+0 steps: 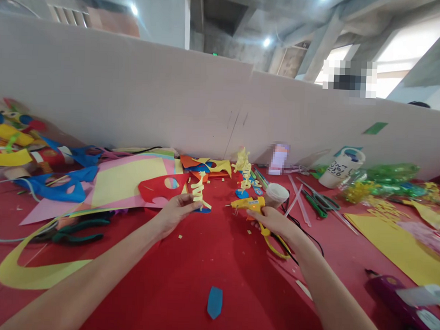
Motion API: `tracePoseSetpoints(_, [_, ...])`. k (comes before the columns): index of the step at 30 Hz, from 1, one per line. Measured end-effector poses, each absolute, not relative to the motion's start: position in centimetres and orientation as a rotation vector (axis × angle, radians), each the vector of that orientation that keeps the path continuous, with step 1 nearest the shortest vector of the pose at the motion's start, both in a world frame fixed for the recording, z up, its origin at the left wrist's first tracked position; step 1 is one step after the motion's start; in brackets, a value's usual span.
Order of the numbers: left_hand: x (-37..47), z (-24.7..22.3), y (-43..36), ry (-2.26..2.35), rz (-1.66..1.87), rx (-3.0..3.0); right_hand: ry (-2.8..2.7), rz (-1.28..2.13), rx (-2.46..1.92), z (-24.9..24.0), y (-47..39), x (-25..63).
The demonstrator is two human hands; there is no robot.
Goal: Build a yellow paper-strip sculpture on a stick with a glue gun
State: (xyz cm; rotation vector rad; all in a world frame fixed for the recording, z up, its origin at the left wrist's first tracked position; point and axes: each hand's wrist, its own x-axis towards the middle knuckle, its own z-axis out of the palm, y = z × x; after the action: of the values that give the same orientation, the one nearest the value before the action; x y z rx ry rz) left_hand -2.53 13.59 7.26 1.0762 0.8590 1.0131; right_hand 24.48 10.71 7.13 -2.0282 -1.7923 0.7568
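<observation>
My left hand (174, 214) pinches a small pale-yellow figure of curled strips (198, 191), with a blue piece (205, 210) at its foot. In my right hand (276, 221) is a yellow hot glue gun (244, 203), its nozzle pointing left toward the figure and apart from it. Behind the glue gun stands a similar yellow figure (245, 173) on a blue base. A white roll (277, 193) sits just beyond my right hand. Nearer to me, a blue cut-out piece (215, 302) lies flat on the red table (185, 285).
Left are pliers (80, 230), a curved yellow strip (11, 268), a blue mask (64, 185) and a red mask (160, 187) on coloured sheets. Right are scissors (322, 199), glue sticks (303, 207), a white cup (340, 168), yellow sheets (395, 243) and a purple tool (393, 294). A white partition (153, 99) stands behind.
</observation>
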Motion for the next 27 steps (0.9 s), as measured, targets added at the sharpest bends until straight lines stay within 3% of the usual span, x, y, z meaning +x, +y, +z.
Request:
tracePoseSetpoints(5, [-2.5,6.9,13.6,0.884,1.009,1.219,-1.781,0.349,-2.233,8.8,9.9,23.9])
tracePoseSetpoints(8, [-2.2,7.2,13.3,0.929,1.006,1.238,-1.823,0.188,-2.100,9.8,9.0,22.1])
tracePoseSetpoints(14, [-1.4,7.8,12.5,0.930,0.937,1.242,-1.808,0.875,-1.284,9.0,8.2,17.3])
tracePoseSetpoints(27, [-1.3,7.0,12.3,0.857,0.928,1.442,-1.492,1.080,-1.154,6.4,8.7,16.1])
